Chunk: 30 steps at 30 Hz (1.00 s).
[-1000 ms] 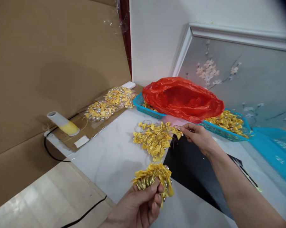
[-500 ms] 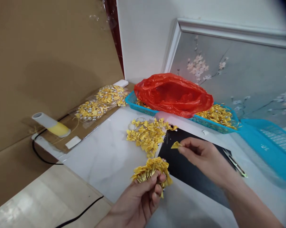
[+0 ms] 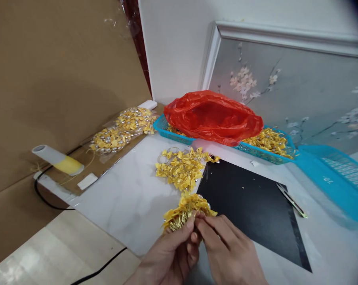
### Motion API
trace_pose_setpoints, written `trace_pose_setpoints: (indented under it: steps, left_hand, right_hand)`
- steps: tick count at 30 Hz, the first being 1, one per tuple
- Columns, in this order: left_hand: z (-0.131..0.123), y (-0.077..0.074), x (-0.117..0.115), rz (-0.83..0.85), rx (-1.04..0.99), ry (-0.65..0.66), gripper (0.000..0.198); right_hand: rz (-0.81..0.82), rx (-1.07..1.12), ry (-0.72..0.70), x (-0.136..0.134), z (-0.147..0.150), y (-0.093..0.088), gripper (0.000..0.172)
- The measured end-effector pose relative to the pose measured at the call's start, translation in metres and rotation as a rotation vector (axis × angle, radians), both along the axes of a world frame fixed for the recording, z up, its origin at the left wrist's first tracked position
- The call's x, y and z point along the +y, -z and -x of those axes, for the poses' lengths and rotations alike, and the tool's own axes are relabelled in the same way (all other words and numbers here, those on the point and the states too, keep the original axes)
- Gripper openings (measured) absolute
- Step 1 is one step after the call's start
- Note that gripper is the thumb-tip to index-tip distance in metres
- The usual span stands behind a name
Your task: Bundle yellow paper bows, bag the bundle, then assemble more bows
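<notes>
My left hand (image 3: 170, 253) is closed around a bunch of yellow fabric flowers (image 3: 193, 202) with gold wire stems and silvery pearl beads. The stems are gathered at its thumb. My right hand (image 3: 229, 249) is pinched closed against the near right side of this bunch, its fingertips meeting the left thumb. The single yellow flower it carried is mostly hidden there. Just beyond the bunch lies a loose pile of similar yellow flowers (image 3: 180, 168) with looped gold wires. A black mat (image 3: 250, 206) lies to the right, with thread snips (image 3: 292, 200) on its far right edge.
A red plastic bag (image 3: 211, 118) sits on a blue basket (image 3: 173, 136) holding more yellow pieces (image 3: 269, 141). Another blue basket (image 3: 330, 182) stands right. Bagged flowers (image 3: 110, 138), a white-and-yellow cylinder (image 3: 58, 160) and a black cable (image 3: 100, 269) are at left. A framed picture (image 3: 286, 95) leans behind.
My right hand has moved left and down from over the black mat to the bunch, bringing its single yellow flower. My left hand keeps hold of the bunch. The view has shifted slightly.
</notes>
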<state>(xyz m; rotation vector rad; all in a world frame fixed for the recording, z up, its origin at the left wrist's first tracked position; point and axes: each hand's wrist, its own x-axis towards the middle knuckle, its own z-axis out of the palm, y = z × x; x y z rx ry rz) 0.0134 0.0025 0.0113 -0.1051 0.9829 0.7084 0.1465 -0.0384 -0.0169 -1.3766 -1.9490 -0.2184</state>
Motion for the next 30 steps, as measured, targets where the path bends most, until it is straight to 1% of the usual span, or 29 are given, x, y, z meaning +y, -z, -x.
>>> trace_pose_setpoints:
  steps: [2,4,6,8,10,11,13,14,17,20,23,25,28,30]
  left_hand:
    - [0.001,0.001,0.0,-0.027,-0.002,0.011,0.014]
    - [0.002,0.001,0.0,-0.049,-0.017,0.009,0.017]
    - [0.003,0.0,0.001,-0.054,-0.042,-0.006,0.019]
    - [0.005,-0.001,0.002,-0.05,-0.091,-0.021,0.02]
    - [0.008,-0.002,0.001,-0.039,-0.17,-0.019,0.021]
    - [0.01,-0.002,0.001,-0.033,-0.214,-0.012,0.023]
    - [0.013,-0.001,0.0,-0.032,-0.291,0.004,0.024]
    - [0.015,0.0,0.0,-0.038,-0.318,0.011,0.024]
    - [0.02,0.004,-0.001,-0.059,-0.366,0.02,0.02]
    - [0.025,0.007,-0.002,-0.065,-0.368,0.03,0.017]
    - [0.028,0.007,-0.003,-0.075,-0.342,0.011,0.016]
    - [0.028,0.006,-0.003,-0.087,-0.325,0.003,0.015]
    - [0.025,0.005,-0.001,-0.098,-0.318,0.016,0.013]
    - [0.023,0.005,-0.001,-0.105,-0.32,0.031,0.011]
  right_hand:
    - [0.018,-0.083,-0.05,-0.001,-0.002,-0.002,0.029]
    - [0.058,-0.122,-0.102,-0.003,-0.004,-0.006,0.028]
    - [0.148,-0.064,-0.149,-0.003,-0.009,-0.015,0.028]
    - [0.248,0.067,-0.171,0.005,-0.021,-0.024,0.027]
    - [0.298,0.167,-0.122,0.024,-0.039,-0.031,0.025]
    - [0.301,0.169,-0.041,0.038,-0.049,-0.033,0.023]
    - [0.367,0.093,0.165,0.071,-0.069,-0.03,0.02]
    - [0.376,0.078,0.211,0.088,-0.077,-0.026,0.019]
    - [0.387,0.056,0.278,0.129,-0.086,-0.008,0.019]
    - [0.407,0.059,0.291,0.149,-0.082,0.009,0.017]
    - [0.418,0.114,0.28,0.151,-0.081,0.019,0.017]
    - [0.412,0.184,0.267,0.148,-0.086,0.019,0.016]
    - [0.411,0.331,0.23,0.135,-0.098,0.008,0.016]
    - [0.45,0.433,0.183,0.12,-0.105,-0.004,0.022]
